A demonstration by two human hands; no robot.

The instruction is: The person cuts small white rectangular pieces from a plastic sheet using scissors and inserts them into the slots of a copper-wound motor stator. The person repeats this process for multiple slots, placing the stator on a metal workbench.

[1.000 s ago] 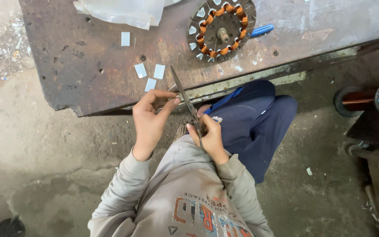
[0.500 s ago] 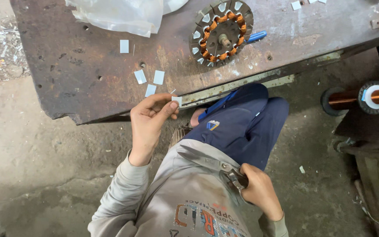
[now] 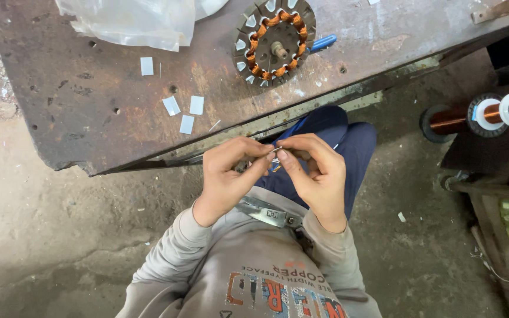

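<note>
My left hand [image 3: 229,174] and my right hand [image 3: 318,172] meet above my lap, just below the workbench edge. Between their fingertips they pinch a small white paper slip [image 3: 277,151], most of it hidden by the fingers. A pair of metal scissors [image 3: 266,213] lies across my lap under the wrists, with neither hand on it. Three cut white paper pieces [image 3: 187,112] lie on the rusty metal workbench [image 3: 89,118] up and left of my hands.
A round motor stator with copper windings [image 3: 274,40] rests on the bench, with a blue handle [image 3: 323,42] beside it. A clear plastic bag [image 3: 131,20] lies at the bench's far left. A spool of copper wire [image 3: 478,116] stands at the right. Bare concrete floor [image 3: 60,235] lies to the left.
My right hand held the scissors at the slip, then dropped to my lap with them. The scissors now lie on my lap and that hand has risen to join the left on the slip.
</note>
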